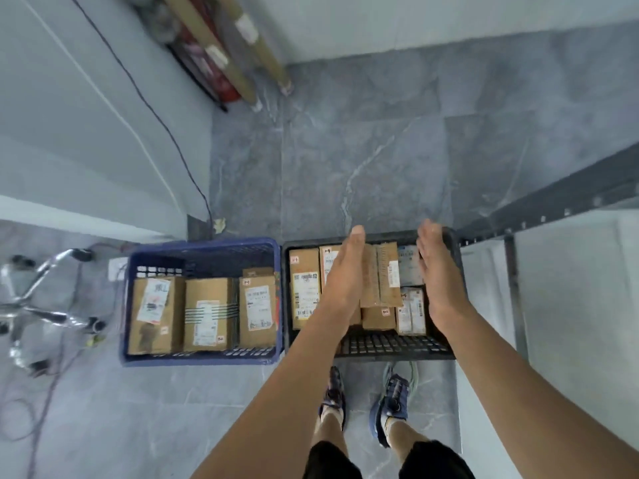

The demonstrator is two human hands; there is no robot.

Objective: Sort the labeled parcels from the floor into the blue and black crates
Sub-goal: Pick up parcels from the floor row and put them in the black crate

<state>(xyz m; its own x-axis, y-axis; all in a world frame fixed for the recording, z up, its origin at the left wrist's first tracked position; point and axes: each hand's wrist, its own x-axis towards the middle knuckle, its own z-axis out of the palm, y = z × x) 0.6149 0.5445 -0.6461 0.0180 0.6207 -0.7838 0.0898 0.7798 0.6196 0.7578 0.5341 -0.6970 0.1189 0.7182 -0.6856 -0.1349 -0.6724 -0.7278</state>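
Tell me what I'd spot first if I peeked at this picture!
Two bare arms reach forward, with the left hand and the right hand held flat over the black crate, on either side of brown parcels standing on edge. To the left of it on the grey floor sits the blue crate, with a row of labelled boxes inside.

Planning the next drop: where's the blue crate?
Head view, left of centre: the blue crate sits on the floor, immediately left of the black crate.
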